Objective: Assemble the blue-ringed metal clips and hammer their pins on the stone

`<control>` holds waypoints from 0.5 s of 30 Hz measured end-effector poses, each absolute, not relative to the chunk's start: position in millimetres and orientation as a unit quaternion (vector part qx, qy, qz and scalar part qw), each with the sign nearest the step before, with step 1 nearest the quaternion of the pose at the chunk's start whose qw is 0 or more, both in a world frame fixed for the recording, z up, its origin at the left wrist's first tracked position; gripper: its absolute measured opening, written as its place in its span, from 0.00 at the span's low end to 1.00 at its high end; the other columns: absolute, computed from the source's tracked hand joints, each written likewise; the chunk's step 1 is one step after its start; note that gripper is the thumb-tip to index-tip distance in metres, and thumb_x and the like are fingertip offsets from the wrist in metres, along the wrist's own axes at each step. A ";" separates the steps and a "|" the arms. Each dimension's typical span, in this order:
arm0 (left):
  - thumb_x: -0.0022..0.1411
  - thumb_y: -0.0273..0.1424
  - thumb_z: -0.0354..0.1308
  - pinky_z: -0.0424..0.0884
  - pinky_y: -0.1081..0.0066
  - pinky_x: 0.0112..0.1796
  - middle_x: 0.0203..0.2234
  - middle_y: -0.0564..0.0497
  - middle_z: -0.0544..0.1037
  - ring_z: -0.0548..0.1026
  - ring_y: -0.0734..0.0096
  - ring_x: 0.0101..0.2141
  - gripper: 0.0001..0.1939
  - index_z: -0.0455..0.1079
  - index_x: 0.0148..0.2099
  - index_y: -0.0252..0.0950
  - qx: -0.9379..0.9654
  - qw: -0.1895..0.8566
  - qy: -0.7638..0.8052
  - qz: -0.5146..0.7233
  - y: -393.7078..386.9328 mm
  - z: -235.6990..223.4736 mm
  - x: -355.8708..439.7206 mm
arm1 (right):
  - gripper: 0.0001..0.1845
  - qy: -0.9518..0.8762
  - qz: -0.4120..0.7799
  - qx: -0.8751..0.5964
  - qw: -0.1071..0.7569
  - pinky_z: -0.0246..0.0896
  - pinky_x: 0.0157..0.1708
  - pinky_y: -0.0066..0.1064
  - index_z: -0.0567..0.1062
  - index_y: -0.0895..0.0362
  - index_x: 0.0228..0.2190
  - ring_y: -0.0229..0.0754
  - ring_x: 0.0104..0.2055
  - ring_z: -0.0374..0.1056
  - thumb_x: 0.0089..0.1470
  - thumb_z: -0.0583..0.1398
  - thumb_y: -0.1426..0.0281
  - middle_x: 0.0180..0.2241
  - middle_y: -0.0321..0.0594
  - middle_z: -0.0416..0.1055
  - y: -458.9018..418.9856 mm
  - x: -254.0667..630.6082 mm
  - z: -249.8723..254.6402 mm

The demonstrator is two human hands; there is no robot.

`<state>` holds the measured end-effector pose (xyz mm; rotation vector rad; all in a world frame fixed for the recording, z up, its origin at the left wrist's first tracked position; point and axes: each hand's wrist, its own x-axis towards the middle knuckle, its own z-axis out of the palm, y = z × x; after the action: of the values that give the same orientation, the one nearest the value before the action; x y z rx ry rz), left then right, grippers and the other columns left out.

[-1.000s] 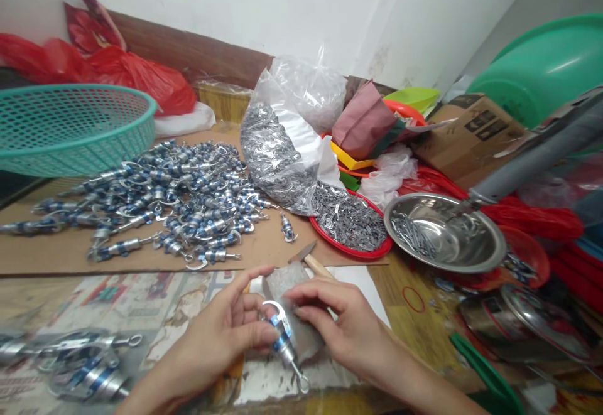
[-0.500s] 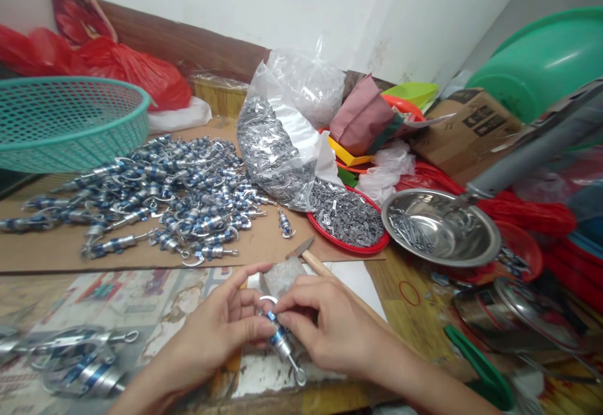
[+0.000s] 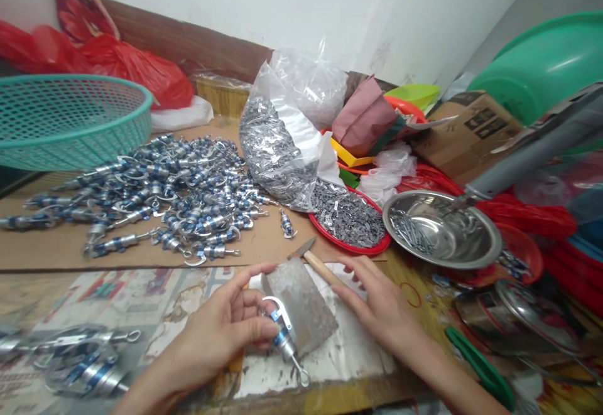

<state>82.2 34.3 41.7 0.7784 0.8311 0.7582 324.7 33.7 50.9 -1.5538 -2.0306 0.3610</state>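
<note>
1. White wall (image 3: 330, 7) behind; wood-grain table (image 3: 398, 324), brown cardboard sheet (image 3: 261, 248) on its far side. Clock centre: grey metal block (image 3: 308, 299).
2. Left hand (image 3: 230, 321), 9 o'clock: thumb and fingers pinched on silver-and-blue metal fitting with curved lever (image 3: 284, 339). Fitting sits at 7–8 o'clock, tilted, in front of the block; contact with block unclear.
3. Right hand (image 3: 384, 302), 3 o'clock: fingers loosely spread, no object seen in grasp. Thumb right by wooden-handled hammer (image 3: 323, 270); touching or not, can't tell.
4. Step, judged: working one fitting at the block, right hand between actions. Next move probably calls for the left pinch to stay steady while the right picks up hammer or a part.
5. Containers: red plastic tray (image 3: 358, 250), 1 o'clock, heaped with small grey parts; clear plastic bag (image 3: 277, 151), 12, similar-looking parts; stainless bowl (image 3: 475, 239), 2, slim metal pins.
</note>
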 end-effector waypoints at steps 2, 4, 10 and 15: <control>0.46 0.22 0.65 0.69 0.67 0.29 0.27 0.55 0.73 0.72 0.70 0.27 0.40 0.51 0.59 0.39 0.357 0.777 0.381 0.352 34.7 39.5 82.2 | 0.12 -0.771 0.114 -0.607 0.155 0.66 0.33 0.38 0.73 0.58 0.41 0.47 0.35 0.70 0.53 0.59 0.69 0.34 0.43 0.71 30.5 337.9 41.6; 0.46 0.22 0.66 0.70 0.67 0.30 0.27 0.56 0.73 0.72 0.70 0.27 0.41 0.51 0.59 0.39 0.354 0.779 0.381 0.351 34.8 37.8 82.3 | 0.09 -0.767 0.128 -0.618 0.115 0.67 0.33 0.37 0.73 0.58 0.37 0.46 0.33 0.71 0.55 0.56 0.69 0.31 0.41 0.71 25.9 345.7 35.9; 0.45 0.22 0.66 0.69 0.70 0.27 0.26 0.56 0.74 0.72 0.72 0.26 0.40 0.52 0.58 0.38 0.353 0.772 0.391 0.355 33.6 38.0 83.0 | 0.17 -0.803 0.081 -0.540 0.239 0.68 0.39 0.26 0.67 0.54 0.48 0.43 0.43 0.72 0.56 0.57 0.69 0.42 0.41 0.73 -3.5 355.4 60.5; 0.44 0.23 0.67 0.69 0.70 0.25 0.25 0.56 0.75 0.72 0.72 0.23 0.43 0.49 0.59 0.37 0.352 0.768 0.391 0.364 34.5 41.3 84.7 | 0.27 -0.860 0.047 -0.445 0.247 0.70 0.31 0.21 0.60 0.47 0.58 0.41 0.37 0.75 0.58 0.55 0.71 0.41 0.38 0.76 -31.2 353.7 89.8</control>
<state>84.7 34.5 41.3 0.7639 0.8489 0.7903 353.7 -31.2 89.8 -1.2138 -2.3446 0.1294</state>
